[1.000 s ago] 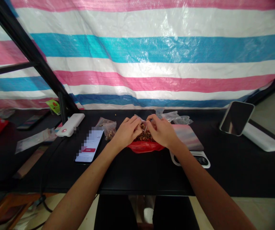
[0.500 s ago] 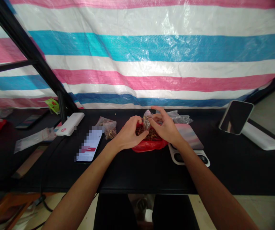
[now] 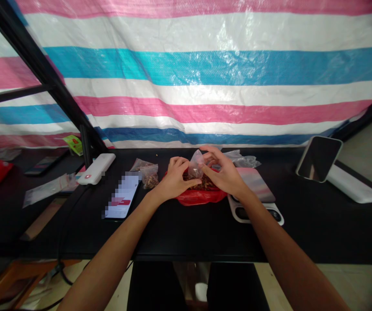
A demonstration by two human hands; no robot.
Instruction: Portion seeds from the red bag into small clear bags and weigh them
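A small clear plastic bag (image 3: 195, 163) stands mouth-up over the red plastic bag (image 3: 202, 198), which lies open and full of small brown dried pieces (image 3: 205, 182). My right hand (image 3: 223, 172) pinches the clear bag's right side between thumb and fingers. On the other side, my left hand (image 3: 176, 179) has its thumb stretched out over the brown pieces and its fingers bent, apart from the thumb, close to the clear bag. I see nothing held in it. Two filled small bags (image 3: 149, 176) lie left of my left hand.
Beside my right wrist sits a kitchen scale (image 3: 257, 185), with crumpled clear bags (image 3: 242, 159) behind it. A lit phone (image 3: 123, 196) and a white power bank (image 3: 97, 168) lie to the left. At right, a phone (image 3: 319, 159) leans on a white object (image 3: 354, 185).
The clear bag has tipped slightly left and shows less brown content than before. My left thumb has moved away from the clear bag. My right hand keeps its hold.
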